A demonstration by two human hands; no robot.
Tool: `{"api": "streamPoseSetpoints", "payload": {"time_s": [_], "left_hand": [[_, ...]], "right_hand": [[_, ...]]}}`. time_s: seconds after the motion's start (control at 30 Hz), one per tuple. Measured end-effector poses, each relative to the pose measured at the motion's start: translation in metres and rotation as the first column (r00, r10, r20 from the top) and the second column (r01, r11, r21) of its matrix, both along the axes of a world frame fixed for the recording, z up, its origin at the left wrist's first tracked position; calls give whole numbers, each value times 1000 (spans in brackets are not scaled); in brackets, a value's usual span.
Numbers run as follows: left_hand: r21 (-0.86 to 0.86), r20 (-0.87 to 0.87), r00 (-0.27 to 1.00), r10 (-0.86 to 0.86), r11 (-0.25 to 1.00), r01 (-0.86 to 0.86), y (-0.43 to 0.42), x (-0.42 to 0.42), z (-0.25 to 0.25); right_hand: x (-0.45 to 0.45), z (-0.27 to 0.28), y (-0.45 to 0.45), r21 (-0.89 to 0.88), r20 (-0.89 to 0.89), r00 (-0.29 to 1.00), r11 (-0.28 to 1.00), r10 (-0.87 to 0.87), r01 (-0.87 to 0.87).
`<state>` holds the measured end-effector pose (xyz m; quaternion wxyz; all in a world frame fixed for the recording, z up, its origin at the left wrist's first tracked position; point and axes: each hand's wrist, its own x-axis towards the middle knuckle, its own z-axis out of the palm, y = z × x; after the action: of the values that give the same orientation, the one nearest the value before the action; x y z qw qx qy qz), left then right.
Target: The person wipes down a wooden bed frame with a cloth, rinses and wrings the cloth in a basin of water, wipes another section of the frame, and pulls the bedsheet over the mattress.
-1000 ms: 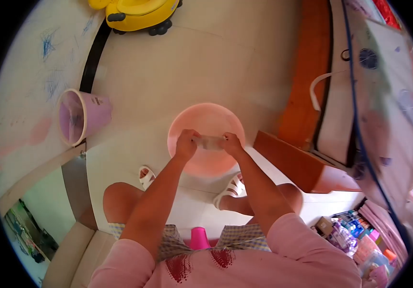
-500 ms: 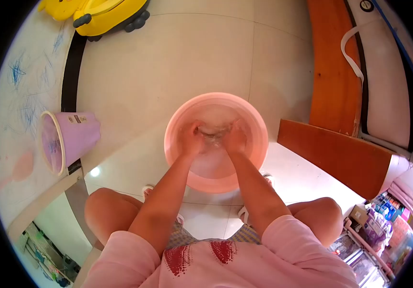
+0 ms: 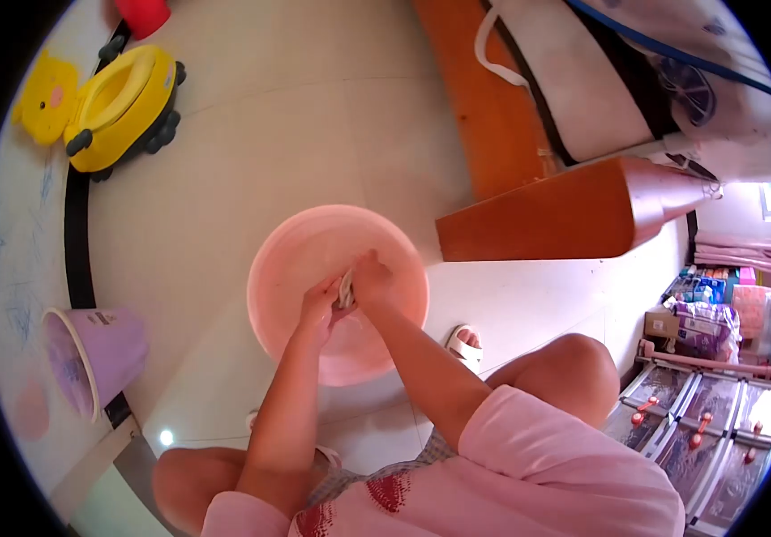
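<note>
A round pink basin (image 3: 265,309) with water in it stands on the floor in front of me. Over the water, inside its rim, both hands are close together. Between them is a small pale cloth (image 3: 346,290), bunched up and mostly covered by my fingers. My left hand (image 3: 318,302) is closed around its left side. Pressed against the other side is my right hand (image 3: 371,279), its fingers curled on the cloth. The exact kind of cloth cannot be made out.
A lilac bin (image 3: 117,353) lies on its side at the left. Behind it, a yellow child's potty (image 3: 126,107) stands by the wall, near a red container (image 3: 144,13). A brown wooden panel (image 3: 538,219) juts in from the right. My sandalled foot (image 3: 466,345) is beside the basin.
My hands have come together and up from the water, now with the pale cloth between them. The view has turned to the right, so the basin appears further left.
</note>
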<state>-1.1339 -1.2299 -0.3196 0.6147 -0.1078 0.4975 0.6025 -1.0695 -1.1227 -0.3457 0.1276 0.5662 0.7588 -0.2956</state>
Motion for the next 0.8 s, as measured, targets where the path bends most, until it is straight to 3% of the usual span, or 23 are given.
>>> {"api": "streamPoseSetpoints", "payload": {"time_s": [0.03, 0.07, 0.1, 0.13, 0.2, 0.23, 0.27, 0.3, 0.33, 0.37, 0.4, 0.43, 0.47, 0.5, 0.57, 0.6, 0.67, 0.7, 0.73, 0.77, 0.8], "left_hand": [[15, -2, 1000, -6, 1000, 6, -3, 0, -4], [-30, -262, 958, -118, 993, 114, -6, -4, -14], [-101, -501, 836, -223, 975, 199, -10, -9, -26], [-92, -509, 834, -213, 977, 194, -18, -12, -43], [-279, -789, 511, -342, 940, 198, -32, -12, -79], [-205, -612, 776, -152, 978, 30, -30, -8, -84], [-176, -368, 926, 80, 972, -153, -26, -4, -86], [-104, -82, 978, 191, 975, -199, -25, -4, -94], [-47, 218, 942, 256, 967, -252, -25, -6, -98], [-26, 192, 948, 253, 967, -252, -20, -9, -82], [-12, 289, 933, 216, 975, -222, -15, -8, -57], [-1, 386, 906, 173, 982, -187, -16, -11, -41], [10, 369, 914, 169, 983, -185, -19, -17, -42], [82, 269, 955, 126, 985, -153, -25, -21, -46], [210, 61, 996, 64, 975, -75, -32, -24, -61], [212, 52, 996, 67, 974, -77, -29, -21, -75], [-49, 190, 964, 189, 982, -183, -12, -11, -98], [-45, 177, 965, 193, 981, -189, -10, -8, -81], [-17, 93, 973, 212, 977, -211, -12, -3, -49], [14, 13, 973, 232, 973, -232, -11, -1, -31], [22, 10, 972, 237, 971, -237, -11, -2, -31]], "right_hand": [[2, 16, 6, -116, -120, 951, 956, -284, 271], [9, -2, 2, -104, -127, 950, 956, -285, 273], [19, -43, -7, -1, -263, 963, 998, -57, 58], [24, -63, -14, 128, -364, 912, 980, 187, -150], [26, -16, -14, 89, -354, 914, 980, 199, -179], [24, 4, -13, 41, -342, 918, 979, 201, -199], [21, -8, -16, 62, -362, 909, 978, 207, -198], [18, -37, -24, -29, -372, 928, 1000, 2, -13], [12, -39, -33, -92, -340, 939, 996, -45, 14], [7, -40, -43, -152, -304, 949, 987, -89, 44], [1, -21, -55, -181, -241, 970, 980, 37, -83], [0, -10, -69, -77, -385, 922, 994, 44, -80], [-1, 1, -80, 25, -515, 855, 998, 64, -60], [-6, 15, -87, 31, -527, 847, 998, 68, -61], [-12, 37, -96, -2, -418, 903, 994, 99, -109], [-12, 22, -89, 1, -426, 899, 994, 102, -112], [-7, -25, -62, 110, -231, 953, 979, 195, -174], [-9, -16, -50, 114, -244, 949, 977, 201, -178], [-11, -1, -33, 16, -255, 963, 995, -92, 99], [-12, 10, -21, -79, -235, 897, 927, -375, 367], [-10, 2, -20, -75, -241, 898, 929, -369, 362]]}}
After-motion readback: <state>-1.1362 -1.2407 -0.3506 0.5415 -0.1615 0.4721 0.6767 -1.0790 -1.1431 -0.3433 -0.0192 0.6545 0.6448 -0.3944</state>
